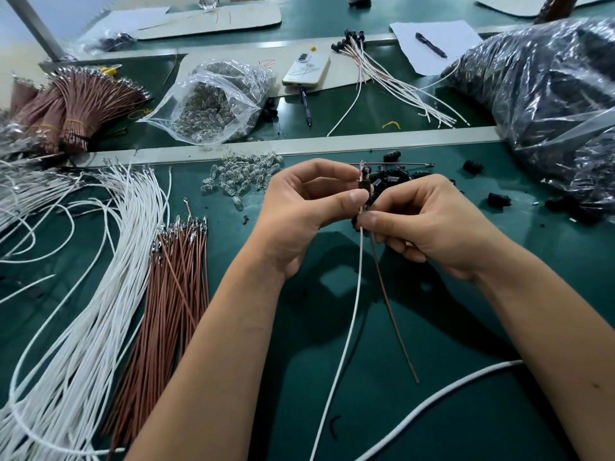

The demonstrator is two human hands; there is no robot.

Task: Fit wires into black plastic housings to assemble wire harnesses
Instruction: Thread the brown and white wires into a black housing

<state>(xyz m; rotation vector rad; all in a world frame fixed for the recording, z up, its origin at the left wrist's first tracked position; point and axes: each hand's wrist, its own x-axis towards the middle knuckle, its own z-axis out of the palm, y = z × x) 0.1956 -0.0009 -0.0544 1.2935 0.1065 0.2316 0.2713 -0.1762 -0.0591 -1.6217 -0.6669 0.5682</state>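
Note:
My left hand (299, 211) pinches the metal-tipped upper ends of a white wire (346, 334) and a brown wire (392, 314), thumb and forefinger closed on them. Just below, my right hand (429, 224) grips the same two wires between thumb and fingers. Both wires hang down toward me over the green mat. Behind my hands lies a small heap of black plastic housings (392, 178). Whether a housing sits on the wires I cannot tell.
Loose white wires (109, 261) and brown wires (176, 287) lie at the left. Clear bulbs (243, 178) are scattered ahead, with a bag of them (213, 104) beyond. A large plastic bag of black parts (549, 101) fills the right. Finished harnesses (399, 81), a phone (307, 69) and pens lie farther back.

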